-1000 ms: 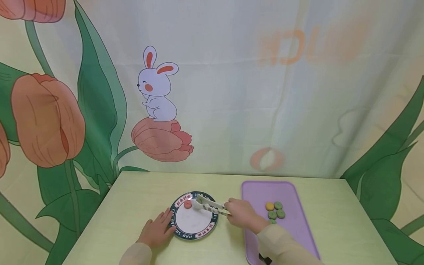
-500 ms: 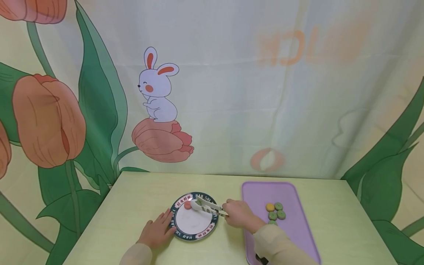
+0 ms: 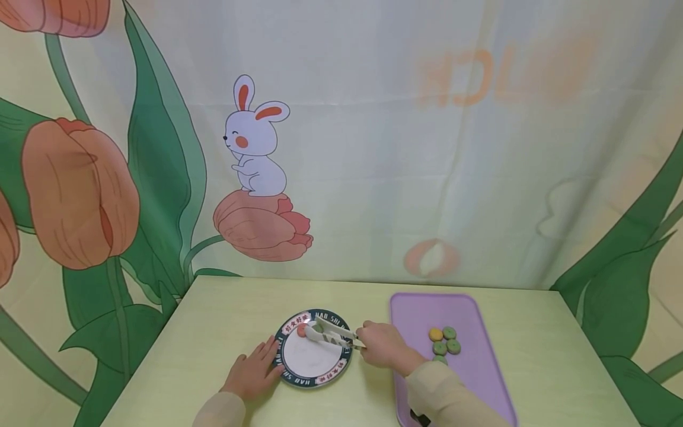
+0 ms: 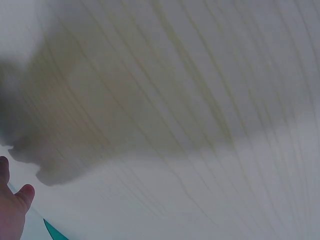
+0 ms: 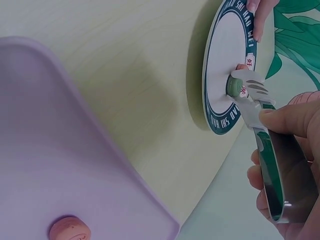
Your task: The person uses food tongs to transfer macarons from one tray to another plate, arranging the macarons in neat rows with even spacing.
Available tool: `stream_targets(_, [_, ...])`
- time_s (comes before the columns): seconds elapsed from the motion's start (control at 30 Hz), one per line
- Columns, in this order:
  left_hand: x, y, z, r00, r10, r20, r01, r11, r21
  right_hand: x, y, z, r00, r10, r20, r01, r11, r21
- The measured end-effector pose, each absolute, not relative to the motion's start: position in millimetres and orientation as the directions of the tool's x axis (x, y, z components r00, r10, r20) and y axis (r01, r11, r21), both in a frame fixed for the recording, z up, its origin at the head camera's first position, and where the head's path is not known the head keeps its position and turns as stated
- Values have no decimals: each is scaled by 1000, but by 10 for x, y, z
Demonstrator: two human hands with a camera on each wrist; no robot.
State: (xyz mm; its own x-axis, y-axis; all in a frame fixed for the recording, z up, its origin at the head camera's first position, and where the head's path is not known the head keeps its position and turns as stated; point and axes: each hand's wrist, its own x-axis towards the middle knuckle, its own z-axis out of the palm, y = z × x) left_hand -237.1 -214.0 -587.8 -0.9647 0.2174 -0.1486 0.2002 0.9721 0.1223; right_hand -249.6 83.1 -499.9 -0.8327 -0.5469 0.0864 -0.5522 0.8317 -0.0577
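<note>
My right hand (image 3: 383, 345) grips metal tongs (image 5: 272, 165) whose tips reach over the round plate (image 3: 309, 363). Between the tong tips is a small green disc (image 5: 234, 86). A reddish disc (image 3: 301, 330) lies on the plate's upper left part, right beside the tips and partly hidden by them in the right wrist view. The plate is white inside, with a dark lettered rim. At its left rim rests my left hand (image 3: 252, 372), fingers straight and spread; the left wrist view shows only a bit of this hand at its lower left.
A purple tray (image 3: 427, 311) stands to the right of the plate, partly under my right forearm. On it lie several green discs (image 3: 449, 333) and a yellow disc (image 3: 436, 335). The right wrist view shows a reddish disc (image 5: 70, 230) on the tray. A printed curtain (image 3: 363, 178) hangs behind the table.
My right hand and the tongs have shifted slightly left across the plate, and the tips have come closer to the reddish disc. My left hand has stayed at the rim.
</note>
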Motion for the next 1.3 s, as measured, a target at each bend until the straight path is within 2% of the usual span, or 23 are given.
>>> stream_targets(0.6, [-2383,-2149,-5884,-964,213,-159,194,973,129,-2480,902,-4866,-828,-550,107,-555,832,-16])
stream_targets(0.97, [-2373,-2130,-5880,-963,210,-171,188,973,137,-2428,1016,-4817,-828,-549,114,-556,831,-33])
stream_targets(1.3, [-2369,-2132,-5864,-963,215,-164,192,971,141,-2369,1167,-4769,-801,-580,151,-589,808,-23])
